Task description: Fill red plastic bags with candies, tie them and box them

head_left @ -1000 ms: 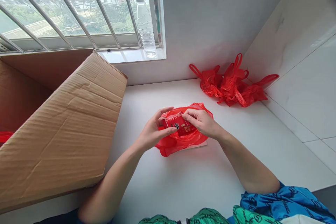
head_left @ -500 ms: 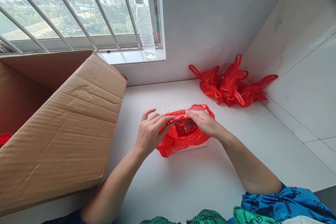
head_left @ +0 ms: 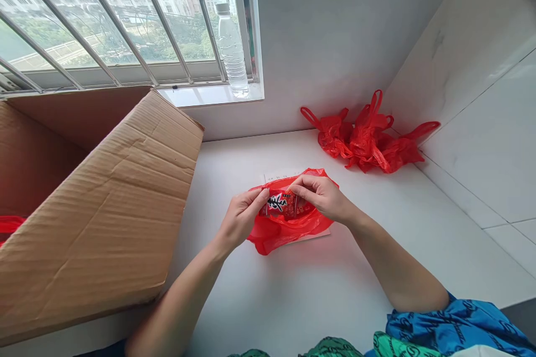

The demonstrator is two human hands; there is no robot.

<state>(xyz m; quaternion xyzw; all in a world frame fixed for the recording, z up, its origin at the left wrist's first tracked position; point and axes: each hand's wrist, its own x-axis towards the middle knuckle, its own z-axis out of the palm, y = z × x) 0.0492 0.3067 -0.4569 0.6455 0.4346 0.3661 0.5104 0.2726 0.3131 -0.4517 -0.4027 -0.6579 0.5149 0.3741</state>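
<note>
A small red snack packet [head_left: 278, 204] with white and black lettering is stretched between my two hands. My left hand [head_left: 243, 213] pinches its left end between thumb and fingers. My right hand [head_left: 320, 195] pinches the upper right end of the packet. Beneath and around it lies an open red plastic bag [head_left: 274, 234], its mouth spread upward. More red wrapping shows inside the bag, but I cannot make out how many packets are there. Under the bag a flat pale sheet or card [head_left: 312, 236] rests on the white tabletop [head_left: 293, 295].
A large open cardboard box [head_left: 113, 206] takes up the left side, with red plastic inside. Several tied red bags [head_left: 368, 136] sit in the back right corner. A clear water bottle [head_left: 233, 56] stands on the sill of the barred window [head_left: 117, 22].
The packet's lettered face has turned up into view between my hands. My left hand's fingers have closed from a spread pose into a pinch on its end.
</note>
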